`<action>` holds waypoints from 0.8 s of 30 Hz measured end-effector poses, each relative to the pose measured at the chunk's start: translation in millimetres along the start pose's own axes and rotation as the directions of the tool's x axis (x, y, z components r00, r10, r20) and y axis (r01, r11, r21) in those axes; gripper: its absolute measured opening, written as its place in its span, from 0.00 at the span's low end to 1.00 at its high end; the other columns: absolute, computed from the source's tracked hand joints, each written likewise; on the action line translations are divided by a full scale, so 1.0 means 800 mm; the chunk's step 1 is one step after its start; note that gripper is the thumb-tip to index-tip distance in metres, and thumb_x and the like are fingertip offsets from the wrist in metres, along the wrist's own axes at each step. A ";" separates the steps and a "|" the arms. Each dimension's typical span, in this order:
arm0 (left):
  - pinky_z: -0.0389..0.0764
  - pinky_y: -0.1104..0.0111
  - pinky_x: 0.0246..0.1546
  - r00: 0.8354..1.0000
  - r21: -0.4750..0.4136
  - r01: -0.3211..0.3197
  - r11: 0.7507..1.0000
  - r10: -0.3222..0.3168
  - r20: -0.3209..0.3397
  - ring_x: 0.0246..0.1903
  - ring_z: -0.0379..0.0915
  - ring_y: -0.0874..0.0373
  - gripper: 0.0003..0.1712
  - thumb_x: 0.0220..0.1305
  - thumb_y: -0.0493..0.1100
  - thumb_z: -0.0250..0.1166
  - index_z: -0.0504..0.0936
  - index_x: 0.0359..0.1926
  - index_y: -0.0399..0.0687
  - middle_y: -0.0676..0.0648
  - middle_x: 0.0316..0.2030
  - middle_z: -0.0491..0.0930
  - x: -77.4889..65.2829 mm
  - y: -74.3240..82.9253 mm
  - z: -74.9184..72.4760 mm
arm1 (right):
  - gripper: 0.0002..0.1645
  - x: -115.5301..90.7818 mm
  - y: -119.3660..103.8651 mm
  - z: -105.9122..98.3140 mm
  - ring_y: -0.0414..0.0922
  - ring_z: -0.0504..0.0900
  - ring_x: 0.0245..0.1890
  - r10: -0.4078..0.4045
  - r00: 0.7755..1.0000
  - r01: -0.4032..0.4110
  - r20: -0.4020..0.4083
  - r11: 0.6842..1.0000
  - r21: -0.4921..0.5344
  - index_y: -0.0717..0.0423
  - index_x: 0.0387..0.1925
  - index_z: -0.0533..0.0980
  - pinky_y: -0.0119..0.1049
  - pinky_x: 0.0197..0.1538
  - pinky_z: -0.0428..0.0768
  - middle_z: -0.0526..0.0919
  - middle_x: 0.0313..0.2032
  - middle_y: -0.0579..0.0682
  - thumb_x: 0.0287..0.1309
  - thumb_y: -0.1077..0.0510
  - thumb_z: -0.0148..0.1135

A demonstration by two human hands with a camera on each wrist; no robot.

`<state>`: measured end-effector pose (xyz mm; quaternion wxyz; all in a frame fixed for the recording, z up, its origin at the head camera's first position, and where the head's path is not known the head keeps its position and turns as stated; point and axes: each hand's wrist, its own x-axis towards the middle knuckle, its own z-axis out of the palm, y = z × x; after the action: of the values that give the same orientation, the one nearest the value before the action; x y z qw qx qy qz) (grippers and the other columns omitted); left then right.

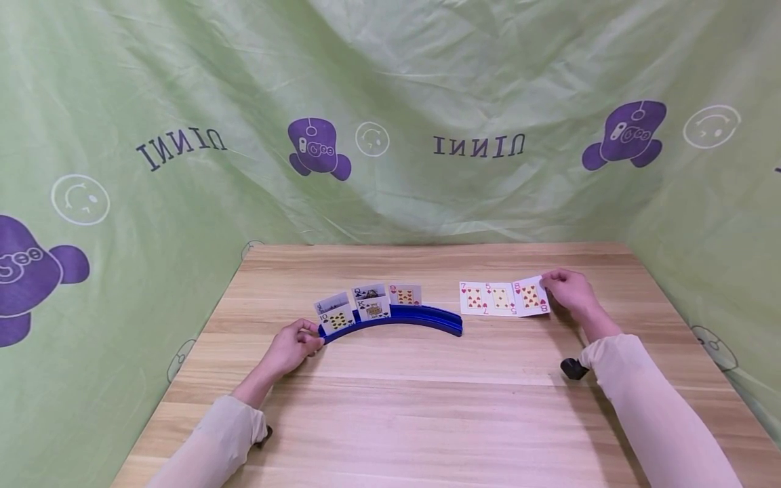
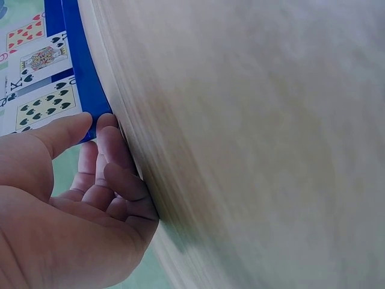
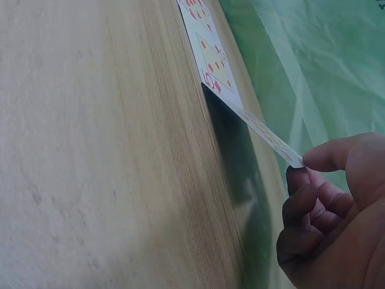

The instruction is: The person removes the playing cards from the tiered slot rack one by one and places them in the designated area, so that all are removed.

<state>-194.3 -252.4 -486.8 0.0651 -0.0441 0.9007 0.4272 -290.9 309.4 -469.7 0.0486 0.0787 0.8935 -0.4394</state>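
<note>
A curved blue card holder (image 1: 427, 316) stands on the table with several playing cards upright in it, among them a ten of spades (image 1: 337, 320), a king of spades (image 1: 373, 310) and a red-heart card (image 1: 405, 295). My left hand (image 1: 294, 347) pinches the holder's left end between thumb and fingers, as the left wrist view shows. My right hand (image 1: 571, 293) pinches the right edge of an eight of hearts (image 1: 529, 297), tilted with that edge raised off the table. Beside it lie a five of diamonds (image 1: 500, 298) and a seven of hearts (image 1: 473, 298), face up.
The wooden table (image 1: 415, 407) runs up to a green printed cloth (image 1: 403, 196) at the back and sides. A dark device sits at each wrist, below the pale sleeves (image 1: 653, 400).
</note>
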 end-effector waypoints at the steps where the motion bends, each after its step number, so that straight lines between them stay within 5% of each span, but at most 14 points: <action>1: 0.73 0.71 0.29 1.000 0.001 0.000 1.000 0.000 -0.001 0.27 0.77 0.61 0.14 0.62 0.36 0.67 0.77 0.47 0.38 0.45 0.32 0.87 0.000 0.000 0.000 | 0.27 0.000 0.000 0.000 0.62 0.71 0.59 0.003 1.000 -0.003 -0.001 1.000 -0.002 0.69 0.60 0.71 0.43 0.53 0.71 0.73 0.60 0.71 0.70 0.52 0.51; 6: 0.74 0.71 0.28 1.000 -0.003 0.007 1.000 -0.007 -0.001 0.28 0.77 0.60 0.14 0.62 0.36 0.67 0.77 0.47 0.38 0.44 0.33 0.87 0.000 0.000 0.000 | 0.26 -0.002 0.000 -0.001 0.58 0.73 0.53 0.026 1.000 -0.026 0.000 1.000 -0.007 0.69 0.59 0.71 0.34 0.45 0.70 0.75 0.57 0.69 0.70 0.53 0.51; 14: 0.73 0.71 0.29 1.000 -0.003 0.010 1.000 -0.010 -0.002 0.28 0.76 0.60 0.13 0.62 0.36 0.66 0.76 0.47 0.38 0.44 0.32 0.87 -0.002 0.001 0.000 | 0.23 -0.004 0.002 -0.003 0.38 0.79 0.35 0.023 1.000 -0.024 0.005 0.998 0.054 0.70 0.58 0.71 0.29 0.37 0.80 0.84 0.43 0.58 0.71 0.55 0.50; 24: 0.73 0.70 0.30 1.000 -0.003 0.016 1.000 -0.016 0.001 0.29 0.76 0.60 0.13 0.62 0.36 0.66 0.76 0.47 0.38 0.44 0.33 0.87 -0.001 0.001 0.000 | 0.24 -0.005 0.000 0.000 0.45 0.79 0.42 0.021 1.000 -0.022 0.017 0.999 0.034 0.68 0.60 0.71 0.29 0.39 0.78 0.80 0.51 0.64 0.72 0.54 0.50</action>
<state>-193.3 -252.1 -486.2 0.0690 -0.0510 0.8996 0.4282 -286.8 309.1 -469.0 0.0595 0.0855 0.8846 -0.4546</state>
